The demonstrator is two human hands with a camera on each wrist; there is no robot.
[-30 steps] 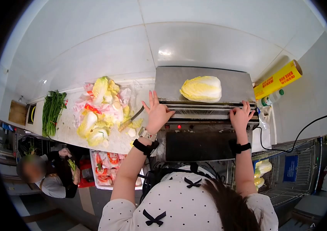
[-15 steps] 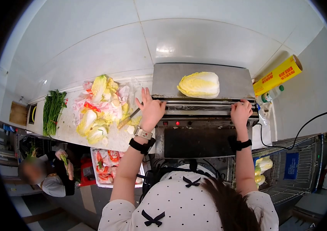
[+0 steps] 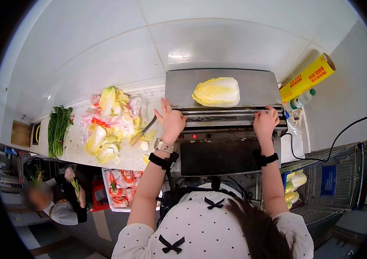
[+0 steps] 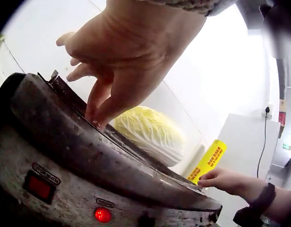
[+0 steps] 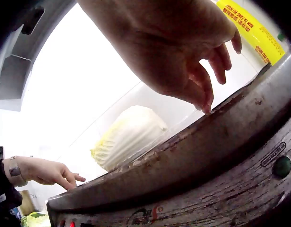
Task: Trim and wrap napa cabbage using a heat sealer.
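My left hand (image 3: 172, 124) is at the left end of a metal film-wrapping machine (image 3: 257, 82), thumb and index finger pinching the edge of the clear cling film (image 3: 222, 118). Its other fingers spread upward. At the right end of the same slot, my right hand (image 3: 265, 124) pinches the film edge between thumb and index finger. Behind the slot a napa cabbage (image 3: 219, 91) lies on its side on the grey metal top, pale base to the right and yellow leaves to the left. In the left wrist view, a red light (image 4: 103, 215) glows on the machine's front.
Left on the counter lie trimmed cabbage leaves (image 3: 108, 101), a knife (image 3: 136, 138) and a bunch of green vegetables (image 3: 58, 131). Right of the machine are a yellow roll (image 3: 308, 77), a bottle (image 3: 303, 99) and a black cord (image 3: 332, 151). Another person (image 3: 64, 203) holds greens at lower left.
The head view has shifted slightly. Both hands stay at the two ends of the slot, with small shifts of the fingers. The other person's hands have moved with the greens.
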